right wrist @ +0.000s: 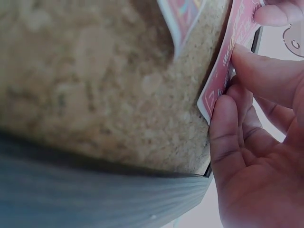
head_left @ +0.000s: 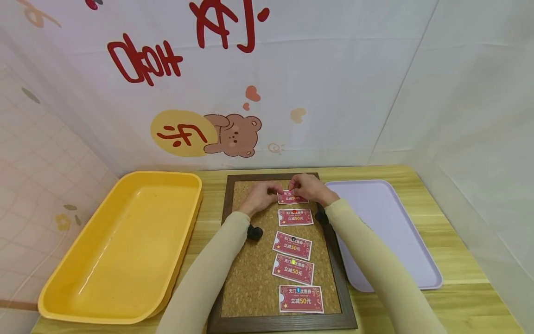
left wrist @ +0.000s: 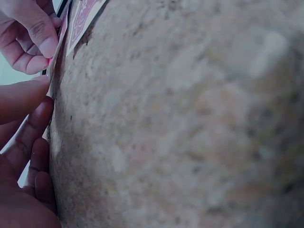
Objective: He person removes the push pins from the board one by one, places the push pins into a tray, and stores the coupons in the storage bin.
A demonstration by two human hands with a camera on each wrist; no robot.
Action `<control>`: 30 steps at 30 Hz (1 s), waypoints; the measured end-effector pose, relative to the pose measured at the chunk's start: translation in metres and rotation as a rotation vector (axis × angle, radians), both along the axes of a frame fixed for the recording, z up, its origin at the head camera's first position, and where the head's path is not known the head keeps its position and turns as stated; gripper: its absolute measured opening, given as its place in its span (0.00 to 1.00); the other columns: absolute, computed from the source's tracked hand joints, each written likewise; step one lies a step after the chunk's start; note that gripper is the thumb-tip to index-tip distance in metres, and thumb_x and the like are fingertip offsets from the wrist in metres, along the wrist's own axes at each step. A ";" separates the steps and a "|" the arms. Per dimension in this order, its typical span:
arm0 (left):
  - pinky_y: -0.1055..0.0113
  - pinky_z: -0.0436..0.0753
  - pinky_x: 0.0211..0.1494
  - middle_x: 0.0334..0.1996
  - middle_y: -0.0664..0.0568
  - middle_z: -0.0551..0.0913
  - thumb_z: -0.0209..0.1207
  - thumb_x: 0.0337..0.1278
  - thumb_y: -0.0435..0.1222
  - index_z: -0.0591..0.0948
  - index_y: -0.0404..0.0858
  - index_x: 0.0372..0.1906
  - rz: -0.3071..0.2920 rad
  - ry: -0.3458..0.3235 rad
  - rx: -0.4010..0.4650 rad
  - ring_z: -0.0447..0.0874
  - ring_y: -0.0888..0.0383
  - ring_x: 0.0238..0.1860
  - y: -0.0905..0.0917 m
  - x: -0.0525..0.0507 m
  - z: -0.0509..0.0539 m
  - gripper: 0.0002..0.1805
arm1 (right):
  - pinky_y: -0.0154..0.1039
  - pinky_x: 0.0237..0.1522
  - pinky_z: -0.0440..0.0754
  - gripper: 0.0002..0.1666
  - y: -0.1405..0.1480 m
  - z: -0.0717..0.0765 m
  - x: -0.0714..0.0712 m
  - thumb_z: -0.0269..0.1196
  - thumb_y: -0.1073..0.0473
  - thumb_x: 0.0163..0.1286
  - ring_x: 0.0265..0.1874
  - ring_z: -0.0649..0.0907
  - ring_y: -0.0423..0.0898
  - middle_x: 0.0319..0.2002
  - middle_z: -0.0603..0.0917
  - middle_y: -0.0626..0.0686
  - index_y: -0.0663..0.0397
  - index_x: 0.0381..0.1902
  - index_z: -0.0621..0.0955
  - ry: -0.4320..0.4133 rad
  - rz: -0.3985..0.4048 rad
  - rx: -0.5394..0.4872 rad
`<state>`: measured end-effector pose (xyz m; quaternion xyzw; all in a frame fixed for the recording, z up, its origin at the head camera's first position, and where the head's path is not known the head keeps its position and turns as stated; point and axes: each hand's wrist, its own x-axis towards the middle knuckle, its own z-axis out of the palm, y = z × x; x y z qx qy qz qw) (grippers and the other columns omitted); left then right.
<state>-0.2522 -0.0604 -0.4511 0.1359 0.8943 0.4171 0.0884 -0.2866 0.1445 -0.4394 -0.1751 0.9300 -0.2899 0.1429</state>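
right hand [head_left: 309, 187] pinches a pink pin [left wrist: 50, 61] at the top coupon [head_left: 294, 199]; left hand [head_left: 260, 197] touches its left end, grip unclear.

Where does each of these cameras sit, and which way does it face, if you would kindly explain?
Head: on the person's head, facing forward and down at the cork board; left hand, right hand and sleeves show.
Left wrist: on that wrist, looking closely across the cork; left hand at left, part of the right above.
Right wrist: on that wrist, facing the cork and dark frame; right hand at right.
Shared: head and right wrist both show the top coupon.
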 end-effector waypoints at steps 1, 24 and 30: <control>0.55 0.76 0.58 0.45 0.50 0.86 0.65 0.68 0.32 0.89 0.38 0.47 0.004 0.000 -0.004 0.80 0.53 0.47 0.000 0.000 0.000 0.07 | 0.40 0.37 0.76 0.04 0.000 0.000 0.000 0.63 0.68 0.71 0.33 0.79 0.46 0.35 0.83 0.52 0.57 0.41 0.83 0.001 0.001 -0.001; 0.54 0.73 0.60 0.45 0.50 0.86 0.65 0.67 0.32 0.89 0.40 0.49 0.018 -0.032 -0.036 0.77 0.53 0.48 0.001 0.000 0.005 0.09 | 0.38 0.33 0.75 0.02 0.002 0.001 -0.001 0.65 0.64 0.73 0.29 0.77 0.44 0.32 0.82 0.51 0.57 0.39 0.83 -0.038 0.013 -0.049; 0.55 0.73 0.59 0.44 0.50 0.86 0.65 0.67 0.31 0.89 0.40 0.49 0.012 -0.044 -0.042 0.77 0.53 0.47 0.001 0.001 0.008 0.09 | 0.37 0.31 0.73 0.03 0.001 0.002 -0.001 0.63 0.65 0.74 0.27 0.76 0.43 0.30 0.81 0.50 0.57 0.38 0.82 -0.055 0.018 -0.042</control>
